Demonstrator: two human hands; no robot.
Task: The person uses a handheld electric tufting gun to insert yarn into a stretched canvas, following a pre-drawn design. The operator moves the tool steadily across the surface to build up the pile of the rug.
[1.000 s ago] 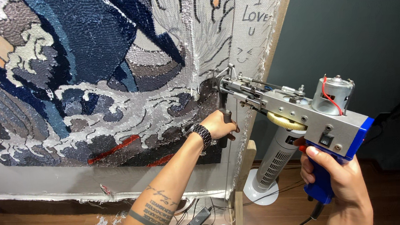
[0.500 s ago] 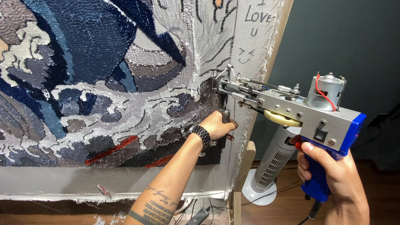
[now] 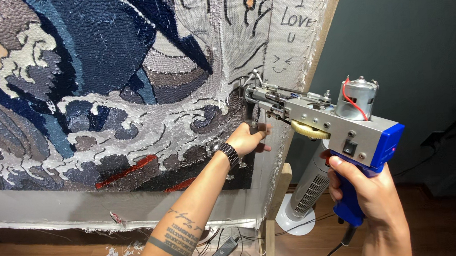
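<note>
- Right hand [image 3: 372, 198] is wrapped tight around the blue grip of the tufting gun [image 3: 328, 123], with the fingers fully curled and the thumb up near the switch.
- Left hand [image 3: 248, 139] is curled around the gun's small front handle, just under the needle end, with its knuckles nearly against the cloth [image 3: 291, 41]. A watch [image 3: 227, 153] sits on that wrist.
- The gun's nose meets the cloth at the right edge of the rug [image 3: 101, 100], where the dark tufted area ends (the needle tip itself is too small to make out).
- My read: keep the foot pressed flat against the cloth, push steadily with both hands, and steer with the front handle.
- Risk: the wooden frame [image 3: 276, 194] is close on the right, so there's little room for the gun body.
- A fan [image 3: 309, 192] stands on the floor behind the frame, and cables [image 3: 216, 253] lie below.
</note>
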